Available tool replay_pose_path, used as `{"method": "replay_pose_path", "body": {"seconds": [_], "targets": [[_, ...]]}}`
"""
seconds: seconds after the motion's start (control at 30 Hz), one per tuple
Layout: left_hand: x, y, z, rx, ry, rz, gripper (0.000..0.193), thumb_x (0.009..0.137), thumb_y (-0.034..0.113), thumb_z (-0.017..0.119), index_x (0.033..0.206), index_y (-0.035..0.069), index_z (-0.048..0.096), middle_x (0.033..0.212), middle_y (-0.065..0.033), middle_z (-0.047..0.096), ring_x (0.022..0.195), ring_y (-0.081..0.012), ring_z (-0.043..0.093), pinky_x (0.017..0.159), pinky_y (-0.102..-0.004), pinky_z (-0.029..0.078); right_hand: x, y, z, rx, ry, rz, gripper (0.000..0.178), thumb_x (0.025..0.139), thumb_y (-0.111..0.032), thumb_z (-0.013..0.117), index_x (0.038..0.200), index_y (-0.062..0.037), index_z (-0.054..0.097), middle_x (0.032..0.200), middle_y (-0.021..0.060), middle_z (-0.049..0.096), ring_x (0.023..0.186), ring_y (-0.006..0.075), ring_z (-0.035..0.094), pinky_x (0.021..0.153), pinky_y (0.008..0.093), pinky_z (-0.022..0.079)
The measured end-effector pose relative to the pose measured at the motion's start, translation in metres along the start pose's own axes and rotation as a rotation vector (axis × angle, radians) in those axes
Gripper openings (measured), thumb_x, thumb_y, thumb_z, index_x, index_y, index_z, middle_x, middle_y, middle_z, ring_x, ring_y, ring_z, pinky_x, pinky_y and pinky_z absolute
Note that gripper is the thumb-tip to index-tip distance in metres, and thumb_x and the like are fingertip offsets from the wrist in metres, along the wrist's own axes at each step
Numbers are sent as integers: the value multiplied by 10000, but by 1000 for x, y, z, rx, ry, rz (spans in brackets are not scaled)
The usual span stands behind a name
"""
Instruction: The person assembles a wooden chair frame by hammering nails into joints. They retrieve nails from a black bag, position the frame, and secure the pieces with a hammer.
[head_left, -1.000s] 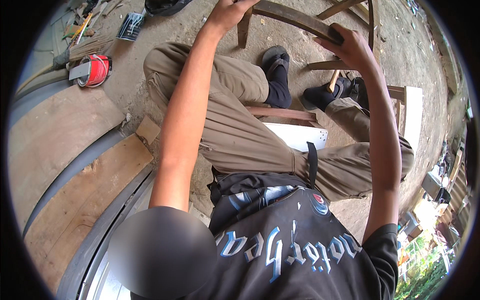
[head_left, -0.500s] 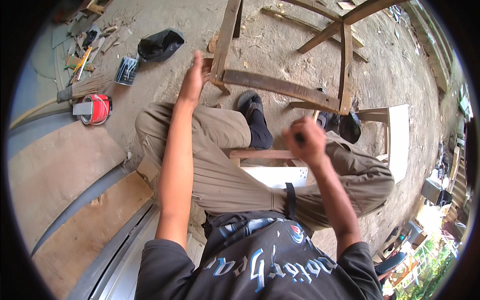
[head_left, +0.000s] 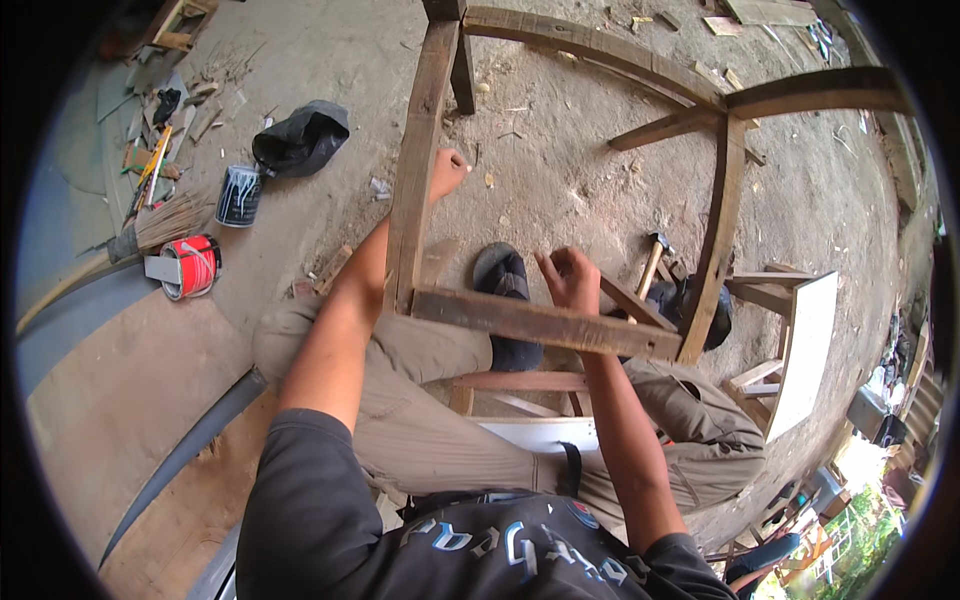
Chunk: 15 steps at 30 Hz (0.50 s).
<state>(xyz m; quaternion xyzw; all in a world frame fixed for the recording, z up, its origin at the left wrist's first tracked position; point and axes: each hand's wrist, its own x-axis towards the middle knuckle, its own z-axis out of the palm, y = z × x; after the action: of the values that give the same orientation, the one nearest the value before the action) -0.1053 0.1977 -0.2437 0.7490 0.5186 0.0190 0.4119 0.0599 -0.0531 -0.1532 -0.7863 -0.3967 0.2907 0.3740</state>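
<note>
A dark brown wooden frame (head_left: 545,318), its parts joined at corners, stands over my legs. My left hand (head_left: 451,172) passes behind its left upright. The fingers there are curled together, and whatever they may hold cannot be made out. Reaching through beyond the near rail, my right hand (head_left: 573,280) has its fingers loosely bent and apart, with nothing visible in them. A hammer (head_left: 652,262) with a pale wooden handle rests just right of that hand, beside my right foot. The frame's near rail crosses in front of my right wrist.
A white-topped wooden piece (head_left: 805,355) stands at the right. On the left are a red can (head_left: 188,267), a black paint-streaked can (head_left: 239,196), a black bag (head_left: 302,138) and a broom (head_left: 170,225). Wood scraps (head_left: 165,110) lie farther back. Boards (head_left: 120,365) lean near my left knee.
The frame appears nearer and lower in view. My right hand has let go of the hammer, which now rests by my foot. My left hand has gone from flat beside the upright to curled behind it.
</note>
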Motion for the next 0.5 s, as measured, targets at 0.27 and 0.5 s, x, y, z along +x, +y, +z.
{"method": "replay_pose_path", "body": {"seconds": [0.27,0.5], "targets": [[33,-12,28,-78,161,-55,259,782,248,791,776,28,653,721,-98,665,701,-245,657,652,-387,516,-14,21,-6,26,-126,76,269,834,-185,760,775,24,601,653,104,612,582,146,557,566,295,462],[41,-14,33,54,170,-65,204,809,246,691,862,49,692,900,-155,706,883,-333,672,778,-411,529,-23,17,-10,-16,-158,22,238,805,-157,778,776,14,615,701,154,633,580,225,597,569,345,478]]}}
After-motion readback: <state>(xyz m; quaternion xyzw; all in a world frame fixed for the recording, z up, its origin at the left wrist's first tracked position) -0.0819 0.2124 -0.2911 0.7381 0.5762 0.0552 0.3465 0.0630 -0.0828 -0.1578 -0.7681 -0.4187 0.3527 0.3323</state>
